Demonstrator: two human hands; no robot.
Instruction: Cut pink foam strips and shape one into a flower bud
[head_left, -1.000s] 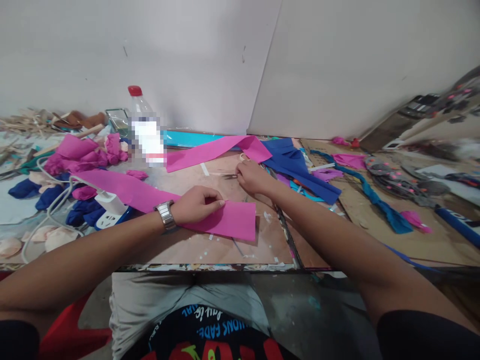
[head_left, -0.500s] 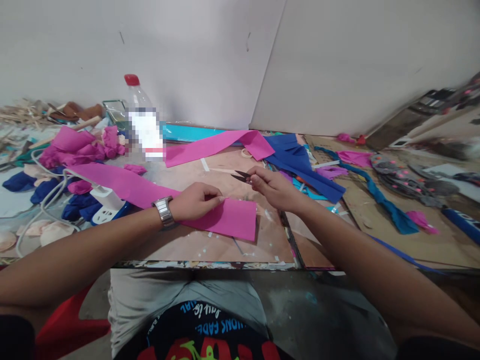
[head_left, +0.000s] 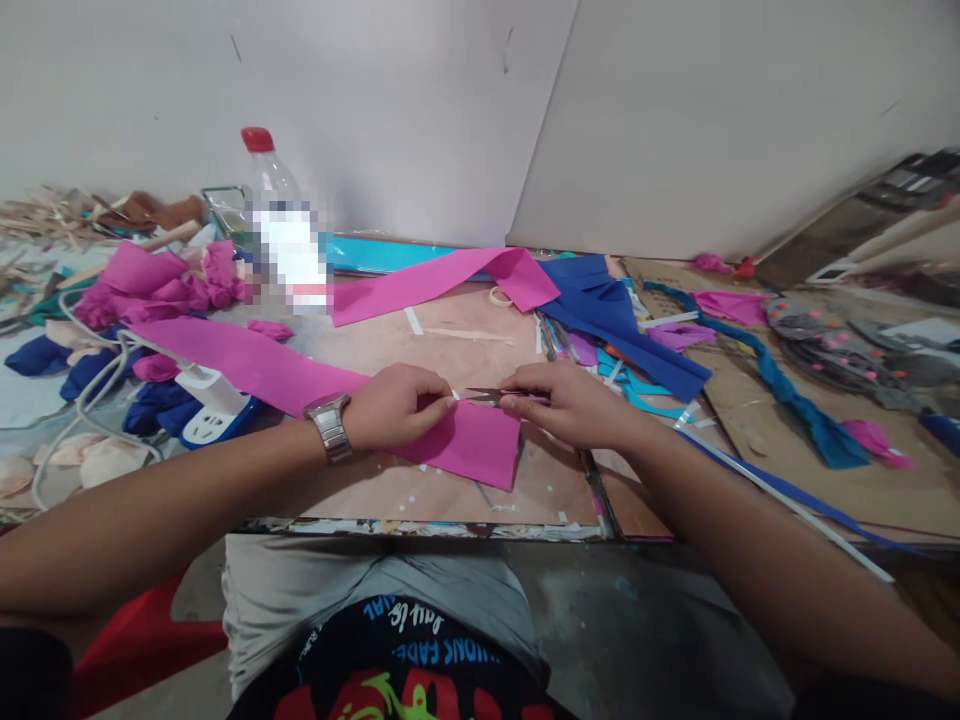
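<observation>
A long pink strip [head_left: 480,450] lies across the worktable [head_left: 420,495], its near end in front of me. My left hand [head_left: 394,405], with a metal watch on the wrist, pinches the strip's upper edge. My right hand [head_left: 574,400] holds small thread snips [head_left: 487,396], their blades pointing left at the strip's edge right beside my left fingertips.
A plastic bottle with a red cap [head_left: 281,225] stands at the back. A second pink strip [head_left: 442,280], blue fabric [head_left: 615,320] and a teal strip [head_left: 780,390] lie behind and right. Pink and blue bundles [head_left: 150,290], a white power strip [head_left: 210,405] and cable sit left.
My right hand picked up the snips from the table behind the strip and brought them toward me to the strip's edge, next to my left hand. The left hand kept its pinch.
</observation>
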